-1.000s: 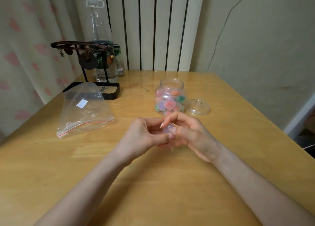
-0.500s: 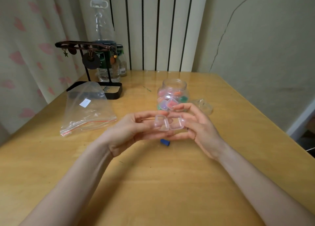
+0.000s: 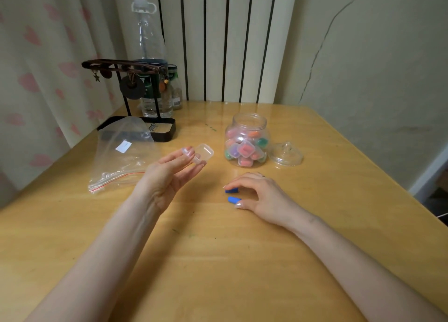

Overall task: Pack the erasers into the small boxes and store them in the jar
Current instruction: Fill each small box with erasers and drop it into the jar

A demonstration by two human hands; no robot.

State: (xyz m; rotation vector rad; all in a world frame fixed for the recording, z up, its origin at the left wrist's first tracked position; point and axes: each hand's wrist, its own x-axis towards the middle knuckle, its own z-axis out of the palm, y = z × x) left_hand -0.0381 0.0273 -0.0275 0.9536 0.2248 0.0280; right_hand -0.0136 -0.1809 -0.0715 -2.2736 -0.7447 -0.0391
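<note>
While both hands met around the small clear box half a second ago, in the head view they have now parted. The left hand (image 3: 167, 176) is raised above the wooden table (image 3: 218, 261), palm turned up, pinching the small clear box (image 3: 202, 153) between thumb and fingertips; its lid looks hinged open, though the clear plastic makes that hard to judge, and no eraser can be made out inside it. The right hand (image 3: 260, 195) has dropped to the tabletop, fingers curled in a loose claw — index fingertip touching the upper blue eraser (image 3: 231, 190), thumb tip against the lower blue eraser (image 3: 234, 199). Neither eraser is lifted; both lie flat on the table, just apart from each other, between the two hands. Earlier only one blue piece showed, below the joined hands.

Behind the erasers stands the open jar (image 3: 246, 139), partly filled with closed little boxes holding pink, orange, green and purple erasers. Its clear lid (image 3: 286, 154) rests on the table just right of it — now fully in view, where the right hand partly covered it before. Left of the raised hand lies an empty zip bag (image 3: 121, 156), with a black stand (image 3: 135, 103) and a tall bottle (image 3: 151, 54) behind it.
</note>
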